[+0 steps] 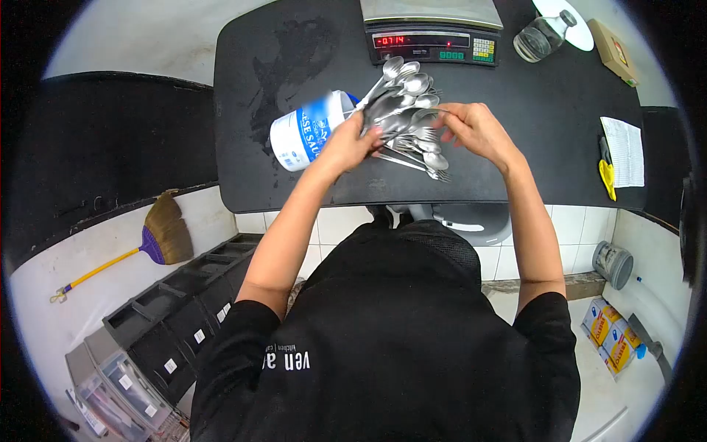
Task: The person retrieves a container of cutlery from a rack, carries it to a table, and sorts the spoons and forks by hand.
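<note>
A pile of metal spoons and forks point(427, 140) lies on the black table, beside the mouth of a white and blue tub point(294, 140) tipped on its side. My left hand point(346, 146) is closed around a bunch of spoons point(389, 107), partly blurred, over the left side of the pile. At the pile's right, my right hand point(479, 132) pinches the thin end of a spoon point(424, 116). Its fingertips are close together, and the handles in my left palm are partly hidden.
A digital scale point(432, 44) with a lit display stands at the table's far edge. To its right are a glass bottle point(541, 38), a white plate point(578, 29) and a small box point(613, 53). A paper sheet point(624, 151) and yellow-black item point(607, 173) lie at far right.
</note>
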`<action>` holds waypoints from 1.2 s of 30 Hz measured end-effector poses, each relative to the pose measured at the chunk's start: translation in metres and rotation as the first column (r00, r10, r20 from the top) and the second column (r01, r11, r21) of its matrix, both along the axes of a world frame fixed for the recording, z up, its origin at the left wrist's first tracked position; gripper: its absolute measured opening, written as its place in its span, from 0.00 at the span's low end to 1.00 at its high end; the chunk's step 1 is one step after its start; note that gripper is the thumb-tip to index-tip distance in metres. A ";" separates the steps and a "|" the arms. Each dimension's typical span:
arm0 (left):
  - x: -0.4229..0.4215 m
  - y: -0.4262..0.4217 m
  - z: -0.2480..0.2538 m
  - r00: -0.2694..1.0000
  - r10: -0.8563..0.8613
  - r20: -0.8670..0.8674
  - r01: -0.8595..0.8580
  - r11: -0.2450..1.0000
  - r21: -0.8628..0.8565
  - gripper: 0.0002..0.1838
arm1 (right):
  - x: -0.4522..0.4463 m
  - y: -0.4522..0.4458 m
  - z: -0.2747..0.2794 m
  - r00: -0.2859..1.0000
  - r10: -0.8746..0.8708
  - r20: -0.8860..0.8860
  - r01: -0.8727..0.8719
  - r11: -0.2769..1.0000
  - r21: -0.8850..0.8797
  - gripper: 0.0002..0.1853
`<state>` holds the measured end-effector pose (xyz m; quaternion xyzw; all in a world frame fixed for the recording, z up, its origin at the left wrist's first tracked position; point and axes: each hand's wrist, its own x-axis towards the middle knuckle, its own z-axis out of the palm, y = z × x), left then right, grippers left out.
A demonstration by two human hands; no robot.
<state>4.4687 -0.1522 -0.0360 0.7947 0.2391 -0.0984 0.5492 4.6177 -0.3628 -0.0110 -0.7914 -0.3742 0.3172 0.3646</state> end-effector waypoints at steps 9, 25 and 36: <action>-0.021 0.058 -0.004 0.875 0.447 0.185 -0.459 0.888 0.028 0.16 | 0.019 -0.003 -0.043 0.893 -0.413 -0.180 0.407 0.911 -0.071 0.17; -0.026 0.059 -0.042 0.897 0.428 0.108 -0.436 0.897 0.073 0.15 | -0.002 0.002 -0.107 0.954 -0.258 -0.152 0.195 0.921 -0.337 0.19; -0.028 0.062 -0.044 0.926 0.364 0.101 -0.373 0.923 0.098 0.15 | -0.102 -0.055 -0.181 0.902 -0.362 0.236 0.410 0.889 -0.202 0.25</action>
